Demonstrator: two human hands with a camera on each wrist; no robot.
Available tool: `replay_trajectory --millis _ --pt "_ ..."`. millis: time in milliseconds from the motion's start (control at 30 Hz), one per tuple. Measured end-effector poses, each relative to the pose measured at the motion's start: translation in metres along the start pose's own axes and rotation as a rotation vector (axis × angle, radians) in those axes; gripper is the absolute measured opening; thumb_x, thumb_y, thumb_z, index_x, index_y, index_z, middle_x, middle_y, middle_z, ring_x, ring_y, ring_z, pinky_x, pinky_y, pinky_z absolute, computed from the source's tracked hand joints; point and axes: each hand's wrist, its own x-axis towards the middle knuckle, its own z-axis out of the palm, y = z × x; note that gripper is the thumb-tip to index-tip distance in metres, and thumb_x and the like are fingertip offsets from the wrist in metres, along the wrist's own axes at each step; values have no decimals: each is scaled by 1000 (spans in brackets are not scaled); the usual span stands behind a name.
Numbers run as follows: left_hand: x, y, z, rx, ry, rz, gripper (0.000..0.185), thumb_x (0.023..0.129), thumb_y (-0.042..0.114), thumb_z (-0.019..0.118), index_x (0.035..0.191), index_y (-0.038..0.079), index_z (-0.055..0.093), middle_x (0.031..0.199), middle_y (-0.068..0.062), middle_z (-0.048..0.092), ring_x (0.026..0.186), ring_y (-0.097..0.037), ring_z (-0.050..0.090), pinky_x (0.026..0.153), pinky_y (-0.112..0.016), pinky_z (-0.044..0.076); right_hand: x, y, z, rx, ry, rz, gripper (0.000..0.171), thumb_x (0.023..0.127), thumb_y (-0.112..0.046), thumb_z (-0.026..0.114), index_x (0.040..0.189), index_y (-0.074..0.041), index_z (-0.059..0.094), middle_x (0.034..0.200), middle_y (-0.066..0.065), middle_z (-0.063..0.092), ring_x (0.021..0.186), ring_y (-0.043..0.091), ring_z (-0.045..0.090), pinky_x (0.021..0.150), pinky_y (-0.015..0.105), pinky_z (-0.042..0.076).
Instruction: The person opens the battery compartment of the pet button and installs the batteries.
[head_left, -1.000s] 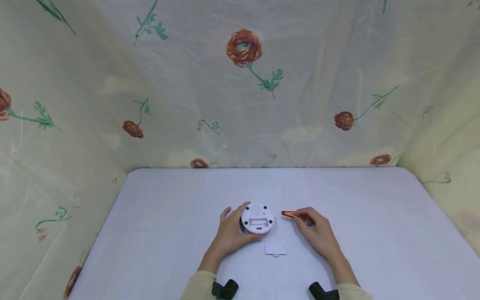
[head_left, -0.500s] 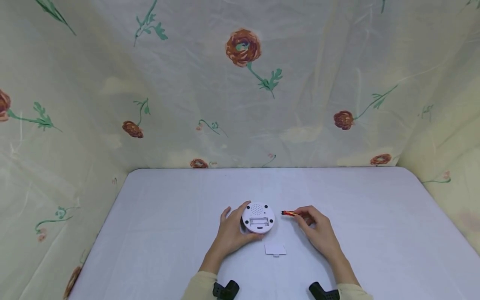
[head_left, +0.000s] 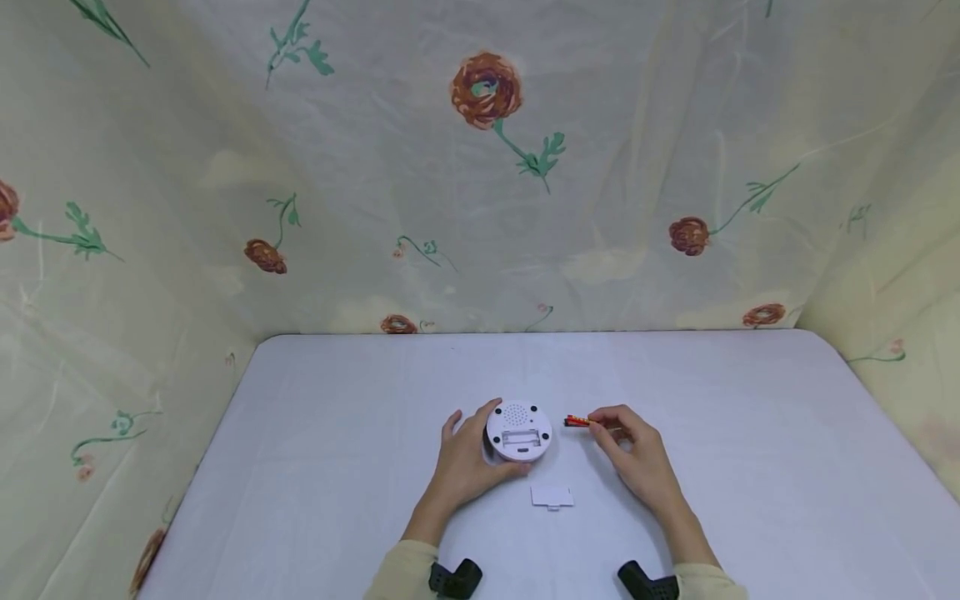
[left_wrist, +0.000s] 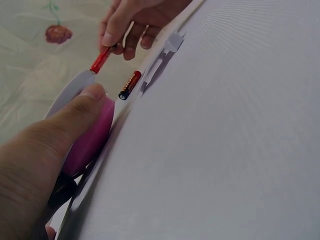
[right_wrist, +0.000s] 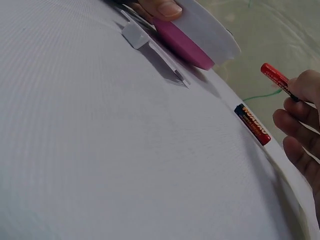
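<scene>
My left hand [head_left: 463,462] grips a round white device [head_left: 513,414], thumb at the near edge and fingers at the far one. Its underside faces up, with speaker holes, dark feet and an uncovered battery compartment [head_left: 521,437]. A pink side [left_wrist: 92,140] shows in the left wrist view. To the right, my right hand [head_left: 637,458] pinches a small red battery [right_wrist: 274,75] between thumb and fingertips, pointing toward the device. Below that one, a second red and black battery [right_wrist: 252,125] lies on the table.
On the white table [head_left: 360,400], a white battery cover [head_left: 552,497] with a small tab lies in front of the device, between my forearms. Flowered sheeting [head_left: 600,167] hangs behind the table and at both sides. Each wrist carries a black camera mount [head_left: 457,579].
My left hand has shifted the device slightly to the right and away from me. My right hand has risen a little with its battery, which stays pinched.
</scene>
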Motion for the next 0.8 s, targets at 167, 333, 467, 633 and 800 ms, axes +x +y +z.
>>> replay_trajectory --millis 167,333,467,633,800 --pt "0 2 -1 3 6 2 100 63 59 78 144 16 37 140 0 52 129 -17 49 116 -49 17 2 -2 0 19 3 -12 14 89 -16 65 103 -16 64 97 -5 66 84 1 58 71 13 49" --pt "1 3 -1 8 15 14 100 62 59 79 142 14 40 138 -1 54 127 -17 51 116 -49 18 2 -5 1 34 -2 -10 14 89 -15 65 103 -16 64 97 -5 66 84 2 59 72 13 49" --pt "0 2 -1 22 12 4 98 61 60 79 139 13 43 135 -1 56 125 -17 53 116 -49 18 2 -8 4 54 -17 -17 14 89 -14 65 103 -15 65 98 -5 66 85 2 59 72 14 50" --pt "1 2 -1 32 -2 -5 96 62 62 78 139 15 43 136 1 56 126 -15 52 117 -49 17 3 -17 8 54 -31 -79 16 88 -8 65 103 -12 65 97 -1 66 85 3 59 72 16 51" --pt "2 3 -1 40 -3 -6 96 62 62 77 139 15 43 136 1 56 126 -15 52 117 -48 16 4 -19 15 52 -50 -106 16 88 -10 66 103 -15 64 96 -5 65 84 3 58 71 16 50"
